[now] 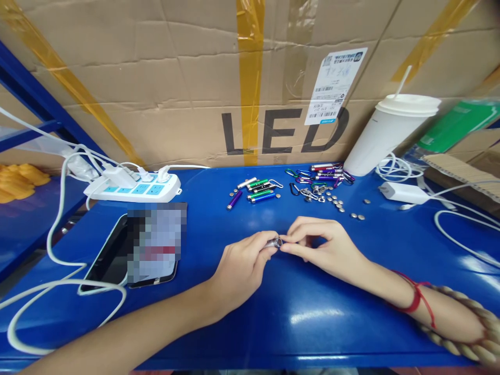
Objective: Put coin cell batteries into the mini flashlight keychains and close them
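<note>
Between the fingers of my left hand [238, 268] is a small silver flashlight tube [274, 242], its open round end facing right. My right hand [330, 245] meets that end with thumb and forefinger pinched together; whatever lies between those fingertips is too small to make out. Beyond my hands lies a group of green, black, blue and purple mini flashlights [262, 197]. To its right is a pile of more flashlights [326, 173] with coloured carabiner clips [294, 188]. Several button cells [339, 203] are scattered nearby on the blue table [297, 323].
Two phones [105, 255] lie at left below a white power strip [156, 191]; a white cable [58, 250] loops there. A tall white cup [386, 133] with a straw and a white adapter [404, 192] stand at right. A large cardboard box [187, 83] closes the back.
</note>
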`<state>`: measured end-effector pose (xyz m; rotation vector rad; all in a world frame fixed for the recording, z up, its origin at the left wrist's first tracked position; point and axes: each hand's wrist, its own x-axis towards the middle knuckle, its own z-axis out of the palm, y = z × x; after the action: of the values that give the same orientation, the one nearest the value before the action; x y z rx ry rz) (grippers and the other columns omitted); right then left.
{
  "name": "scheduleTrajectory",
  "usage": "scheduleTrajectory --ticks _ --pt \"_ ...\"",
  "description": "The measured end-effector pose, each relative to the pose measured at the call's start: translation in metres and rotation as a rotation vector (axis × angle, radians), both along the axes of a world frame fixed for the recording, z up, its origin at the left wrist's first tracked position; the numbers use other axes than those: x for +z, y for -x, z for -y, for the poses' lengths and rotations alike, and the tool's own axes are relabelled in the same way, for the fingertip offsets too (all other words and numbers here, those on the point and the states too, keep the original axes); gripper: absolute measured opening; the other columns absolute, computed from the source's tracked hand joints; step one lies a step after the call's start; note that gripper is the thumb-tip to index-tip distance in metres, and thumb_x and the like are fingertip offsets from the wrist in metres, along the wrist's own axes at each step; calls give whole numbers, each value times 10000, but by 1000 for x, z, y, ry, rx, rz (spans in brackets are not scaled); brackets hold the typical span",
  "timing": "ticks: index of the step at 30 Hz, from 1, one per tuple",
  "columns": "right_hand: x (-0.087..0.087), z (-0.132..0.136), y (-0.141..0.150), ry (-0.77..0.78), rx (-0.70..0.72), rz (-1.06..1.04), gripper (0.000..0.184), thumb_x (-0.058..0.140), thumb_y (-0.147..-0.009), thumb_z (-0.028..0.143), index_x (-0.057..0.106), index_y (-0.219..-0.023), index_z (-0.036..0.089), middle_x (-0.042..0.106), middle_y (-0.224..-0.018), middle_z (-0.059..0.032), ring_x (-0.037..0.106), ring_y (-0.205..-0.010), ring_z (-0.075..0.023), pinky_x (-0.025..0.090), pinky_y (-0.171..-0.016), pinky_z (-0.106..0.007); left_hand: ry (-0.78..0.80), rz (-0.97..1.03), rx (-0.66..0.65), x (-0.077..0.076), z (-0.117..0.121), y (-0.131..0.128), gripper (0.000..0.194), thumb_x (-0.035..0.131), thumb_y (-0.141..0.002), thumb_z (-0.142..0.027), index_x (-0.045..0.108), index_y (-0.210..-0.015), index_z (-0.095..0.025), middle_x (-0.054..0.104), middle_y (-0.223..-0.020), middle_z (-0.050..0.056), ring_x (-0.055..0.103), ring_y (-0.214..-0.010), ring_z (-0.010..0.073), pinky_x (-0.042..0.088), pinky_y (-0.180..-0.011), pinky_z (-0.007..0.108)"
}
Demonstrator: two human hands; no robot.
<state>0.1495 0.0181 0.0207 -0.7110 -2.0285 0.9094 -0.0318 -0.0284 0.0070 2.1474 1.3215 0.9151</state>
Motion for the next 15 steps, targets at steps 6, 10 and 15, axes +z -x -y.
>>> scheduleTrajectory --ticks 6,10,15 --pt "2 -1 -1 241 104 -44 188 668 -763 229 659 -611 118 564 -716 -21 499 -469 -27 419 -408 -137 46 -37 -78 4 -2 0 164 362 -914 -157 518 -941 -201 670 -887 -9 634 -779 124 461 -689 211" --pt "0 -1 -2 307 131 -44 182 666 -764 242 680 -628 123 556 -715 -20 504 -488 -30 433 -419 -134 101 -92 -91 2 -1 1 117 368 -917 -184 444 -830 -204 677 -905 -3 652 -797 153 471 -664 236" --pt "-3 -2 -2 157 85 17 198 670 -765 252 682 -608 132 577 -665 -22 528 -545 -58 412 -467 -162 85 -100 -105 -1 -1 2 145 369 -922 -204 386 -778 -205 679 -930 28 652 -898 196 489 -692 270"
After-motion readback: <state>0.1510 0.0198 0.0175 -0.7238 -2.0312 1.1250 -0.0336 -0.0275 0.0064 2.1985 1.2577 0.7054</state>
